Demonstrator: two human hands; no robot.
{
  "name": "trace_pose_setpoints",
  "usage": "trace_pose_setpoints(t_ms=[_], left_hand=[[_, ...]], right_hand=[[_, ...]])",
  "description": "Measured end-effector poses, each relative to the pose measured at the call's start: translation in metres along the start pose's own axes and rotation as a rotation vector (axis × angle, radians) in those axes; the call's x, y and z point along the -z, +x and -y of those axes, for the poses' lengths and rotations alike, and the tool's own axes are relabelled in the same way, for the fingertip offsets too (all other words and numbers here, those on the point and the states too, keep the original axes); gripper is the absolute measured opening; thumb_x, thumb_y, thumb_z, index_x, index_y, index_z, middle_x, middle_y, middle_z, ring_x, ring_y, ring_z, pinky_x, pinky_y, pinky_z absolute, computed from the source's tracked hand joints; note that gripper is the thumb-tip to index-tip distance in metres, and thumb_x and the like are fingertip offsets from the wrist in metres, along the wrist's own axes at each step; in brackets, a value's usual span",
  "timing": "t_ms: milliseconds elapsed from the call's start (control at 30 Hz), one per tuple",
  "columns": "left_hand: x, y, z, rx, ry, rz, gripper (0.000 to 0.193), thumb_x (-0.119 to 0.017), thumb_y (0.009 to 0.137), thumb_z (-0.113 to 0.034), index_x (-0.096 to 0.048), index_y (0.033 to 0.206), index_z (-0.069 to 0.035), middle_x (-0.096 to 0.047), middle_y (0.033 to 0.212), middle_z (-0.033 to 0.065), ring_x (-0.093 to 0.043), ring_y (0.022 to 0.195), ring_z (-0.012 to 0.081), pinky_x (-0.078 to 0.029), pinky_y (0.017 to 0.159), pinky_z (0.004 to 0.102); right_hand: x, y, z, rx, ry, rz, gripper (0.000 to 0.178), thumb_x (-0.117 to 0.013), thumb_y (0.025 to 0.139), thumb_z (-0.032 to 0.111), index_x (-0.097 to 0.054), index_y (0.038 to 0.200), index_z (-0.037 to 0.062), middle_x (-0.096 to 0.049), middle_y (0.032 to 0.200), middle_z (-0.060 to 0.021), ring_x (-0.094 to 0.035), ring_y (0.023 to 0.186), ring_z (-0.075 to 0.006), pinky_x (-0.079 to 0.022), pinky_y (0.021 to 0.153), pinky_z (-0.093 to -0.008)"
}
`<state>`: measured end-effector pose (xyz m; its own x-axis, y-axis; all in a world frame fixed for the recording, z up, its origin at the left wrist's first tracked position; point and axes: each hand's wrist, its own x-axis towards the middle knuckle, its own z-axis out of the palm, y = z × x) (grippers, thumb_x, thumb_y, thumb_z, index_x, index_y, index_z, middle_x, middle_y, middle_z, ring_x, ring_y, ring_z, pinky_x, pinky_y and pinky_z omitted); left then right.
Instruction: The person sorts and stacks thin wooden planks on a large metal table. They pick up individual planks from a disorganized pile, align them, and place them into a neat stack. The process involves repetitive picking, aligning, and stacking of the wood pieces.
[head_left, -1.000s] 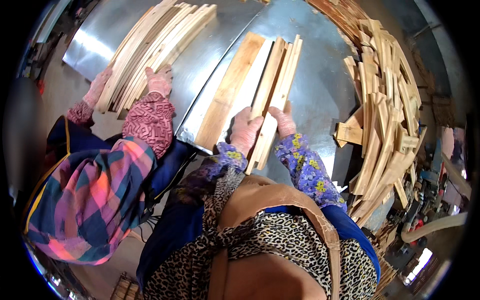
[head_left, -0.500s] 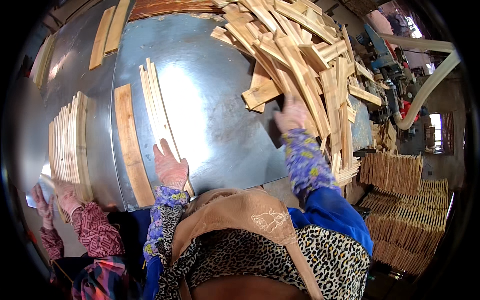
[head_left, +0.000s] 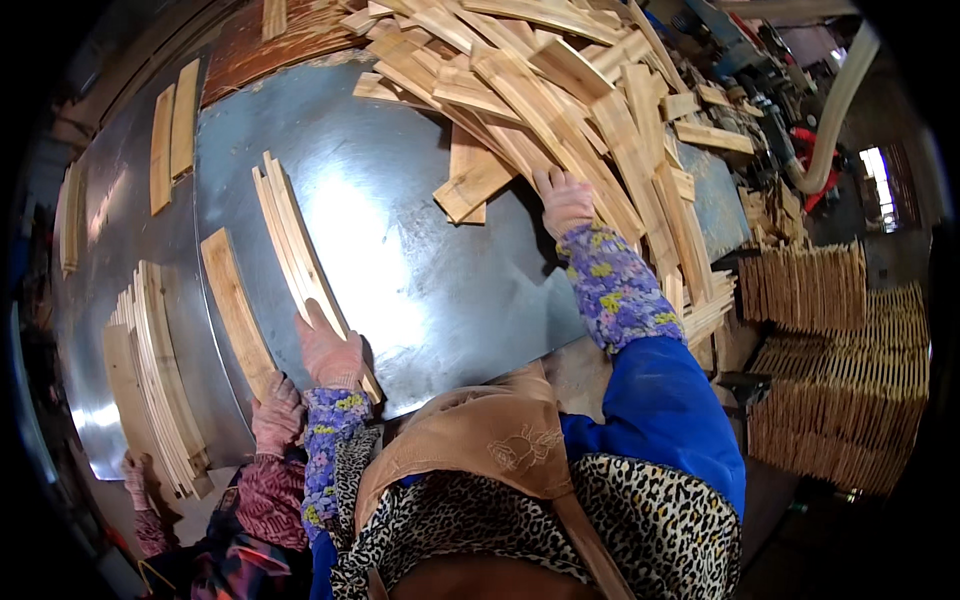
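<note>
My gloved left hand is closed round the near end of a few narrow wooden strips, which stand on edge side by side on the metal tabletop. At the near edge of a loose heap of boards, my gloved right hand has its fingers curled over the end of a wooden board. Part of that grip is hidden by the hand itself. A short board sticks out of the heap, left of my right hand.
A co-worker's gloved hand touches a single board on my left. Their other hand is beside a row of strips. Two boards lie farther off. Stacked slats stand at right, below a pale hose.
My right hand's fingers have curled onto a board at the heap. My left hand stays on the strips. The co-worker's hand has moved from the row to the single board. The view has shifted.
</note>
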<state>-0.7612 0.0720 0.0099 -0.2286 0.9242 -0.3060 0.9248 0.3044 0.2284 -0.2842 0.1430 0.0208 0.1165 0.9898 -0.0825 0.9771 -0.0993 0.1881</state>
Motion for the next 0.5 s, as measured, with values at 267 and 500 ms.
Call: trace_pose_setpoints(t_ms=[267,500], left_hand=[[0.002,-0.003,0.003,-0.004,-0.031,-0.026,0.099,-0.083,0.086,-0.028,-0.035,0.170,-0.009,-0.036,0.170,0.0263,-0.054,0.145,0.0442,-0.051,0.119,0.0444],[-0.007,0.003,0.017,-0.073,-0.103,-0.002,0.096,-0.081,0.089,-0.031,-0.035,0.169,-0.006,-0.033,0.171,0.0291,-0.055,0.144,0.0466,-0.050,0.118,0.0473]], right_hand=[[0.048,-0.072,0.049,-0.137,1.719,0.362,0.087,-0.062,0.076,0.003,-0.055,0.162,0.0022,-0.069,0.146,-0.0134,-0.065,0.132,-0.0251,-0.045,0.118,-0.0329],[-0.015,-0.124,0.251,0.027,1.335,0.455,0.066,-0.068,0.096,0.022,-0.055,0.159,0.0080,-0.069,0.141,-0.0231,-0.071,0.122,-0.0316,-0.058,0.106,-0.0402]])
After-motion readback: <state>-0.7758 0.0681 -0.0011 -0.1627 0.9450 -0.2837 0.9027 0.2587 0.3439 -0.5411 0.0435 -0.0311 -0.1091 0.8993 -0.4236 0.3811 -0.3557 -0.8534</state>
